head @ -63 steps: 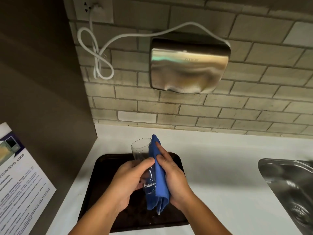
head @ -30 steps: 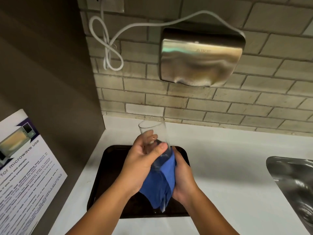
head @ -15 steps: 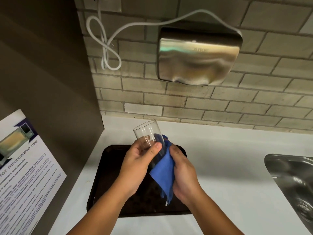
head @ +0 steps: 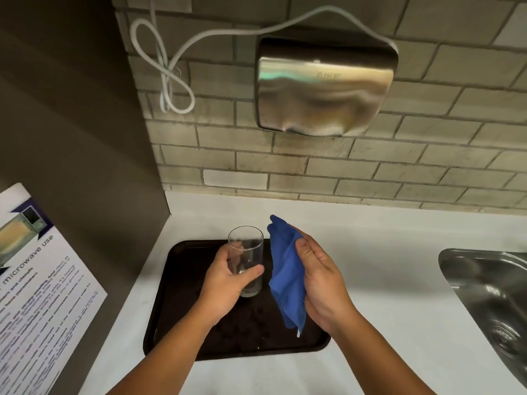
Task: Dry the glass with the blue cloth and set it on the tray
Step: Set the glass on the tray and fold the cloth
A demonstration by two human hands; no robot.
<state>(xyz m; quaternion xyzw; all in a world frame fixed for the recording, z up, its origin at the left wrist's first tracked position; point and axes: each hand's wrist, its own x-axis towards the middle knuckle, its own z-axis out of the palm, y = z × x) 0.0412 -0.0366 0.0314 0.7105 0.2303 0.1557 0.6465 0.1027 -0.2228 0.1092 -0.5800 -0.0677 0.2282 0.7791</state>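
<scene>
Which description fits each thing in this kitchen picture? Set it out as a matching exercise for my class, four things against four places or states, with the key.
Things:
1. glass
2. blue cloth
3. tray
4. sink

Descriptions:
A. steel, set into the counter at the right edge
B. upright, gripped by the left hand over the tray
C. dark, lying flat on the white counter
D. bunched and hanging from the right hand, apart from the glass

Pairs: 1-B, 2-D, 3-C, 4-A
</scene>
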